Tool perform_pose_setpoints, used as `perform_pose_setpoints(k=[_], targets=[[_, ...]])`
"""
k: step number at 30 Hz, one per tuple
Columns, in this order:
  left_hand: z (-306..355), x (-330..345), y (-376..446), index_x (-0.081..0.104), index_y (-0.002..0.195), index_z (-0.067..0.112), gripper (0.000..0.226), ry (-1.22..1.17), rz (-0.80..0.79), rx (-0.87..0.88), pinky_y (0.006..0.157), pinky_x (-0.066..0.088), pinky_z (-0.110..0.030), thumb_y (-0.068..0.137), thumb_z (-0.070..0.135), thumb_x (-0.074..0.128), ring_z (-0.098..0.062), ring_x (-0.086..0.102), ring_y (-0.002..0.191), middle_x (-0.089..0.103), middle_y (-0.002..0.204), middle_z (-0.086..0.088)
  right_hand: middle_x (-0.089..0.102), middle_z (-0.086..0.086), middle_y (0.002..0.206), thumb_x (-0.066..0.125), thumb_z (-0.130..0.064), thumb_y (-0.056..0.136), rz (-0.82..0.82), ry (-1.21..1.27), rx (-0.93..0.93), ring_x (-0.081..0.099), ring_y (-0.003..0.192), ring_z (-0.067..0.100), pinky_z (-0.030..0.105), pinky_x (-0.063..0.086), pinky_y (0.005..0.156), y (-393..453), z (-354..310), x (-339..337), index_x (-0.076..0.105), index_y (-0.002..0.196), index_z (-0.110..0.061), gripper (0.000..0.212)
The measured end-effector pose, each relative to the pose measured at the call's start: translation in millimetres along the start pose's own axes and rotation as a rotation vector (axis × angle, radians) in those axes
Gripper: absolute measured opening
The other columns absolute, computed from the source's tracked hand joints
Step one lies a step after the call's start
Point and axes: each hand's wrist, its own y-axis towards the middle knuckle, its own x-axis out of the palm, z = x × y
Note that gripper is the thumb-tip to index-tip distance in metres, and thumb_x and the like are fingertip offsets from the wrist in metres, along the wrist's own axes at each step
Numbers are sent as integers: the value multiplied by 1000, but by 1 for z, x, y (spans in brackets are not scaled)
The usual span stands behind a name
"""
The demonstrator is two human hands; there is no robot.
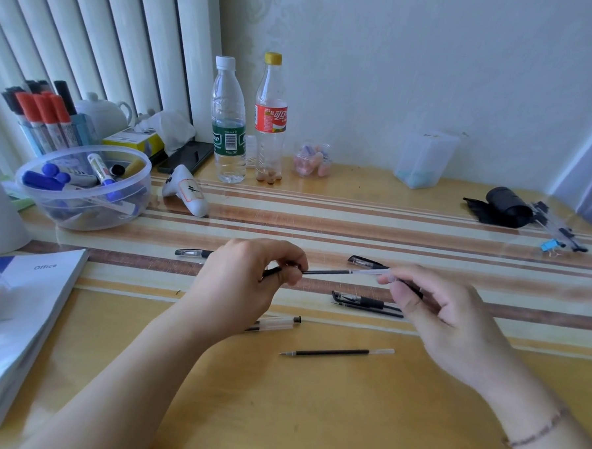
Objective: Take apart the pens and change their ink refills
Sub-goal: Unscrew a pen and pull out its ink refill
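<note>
- My left hand point(250, 277) pinched the black tip piece point(272, 272) of a pen, fingers curled round it, above the middle of the table point(312, 414).
- My right hand point(434, 310) pinched the clear end of the refill point(340, 272), held level between both hands.
- A spare refill point(336, 352) lay nearer the front edge, a clear barrel point(275, 324) beside my left wrist.
- Capped pens point(366, 301) lay under my right fingers.

Soft, even daylight; faint shadows; mild glare on glossy striped wooden table point(357, 207); wide-angle bending at edges; slightly blurred throughout.
</note>
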Motion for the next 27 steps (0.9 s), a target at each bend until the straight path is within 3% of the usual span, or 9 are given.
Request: perform_pose_setpoints(k=[4,18,23,27], targets=[[-1,1,0,65,86,35,16,15,-18,1,48,29,-14,89,20,65,-8,46,45,63,69,26,70,-9,88,43,-58,89,-5,48,-25,60,64,25,45,51,59,0,-1,3,64,108,-44,31],[-3,3,1,66,87,34,16,97,-16,40,50,31,-17,89,18,65,-13,46,52,61,68,23,70,-10,93,48,-50,89,15,103,-58,63,71,23,41,49,61,0,-2,2,67,105,-39,27],[-2,4,-1,67,87,33,18,161,17,108,55,42,-23,86,15,68,-9,55,61,63,68,18,68,-13,87,48,-49,89,13,8,-73,59,66,18,39,48,53,1,0,-1,69,101,-37,27],[-4,5,-2,68,85,32,20,283,16,190,50,40,-21,81,14,73,-2,50,59,60,68,22,67,-21,86,43,-56,89,-40,-229,-47,62,69,9,37,52,54,0,2,-2,65,100,-44,27]])
